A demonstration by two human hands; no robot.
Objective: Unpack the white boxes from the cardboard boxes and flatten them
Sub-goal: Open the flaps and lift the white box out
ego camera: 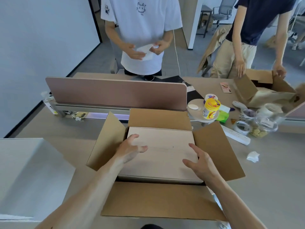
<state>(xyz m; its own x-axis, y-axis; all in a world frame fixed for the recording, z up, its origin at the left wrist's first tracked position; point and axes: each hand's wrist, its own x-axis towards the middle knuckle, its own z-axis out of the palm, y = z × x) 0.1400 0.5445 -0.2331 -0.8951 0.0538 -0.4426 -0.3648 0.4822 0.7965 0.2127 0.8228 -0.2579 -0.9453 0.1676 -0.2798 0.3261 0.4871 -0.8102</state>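
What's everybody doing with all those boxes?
A person is unpacking. Their left hand and right hand reach, fingers spread, over the white box that sits inside the open cardboard box on the desk. Its flaps are folded out, and the white box is not lifted yet. Across the desk, a person in a white T-shirt holds something white, and a person in a dark shirt handles a second cardboard box.
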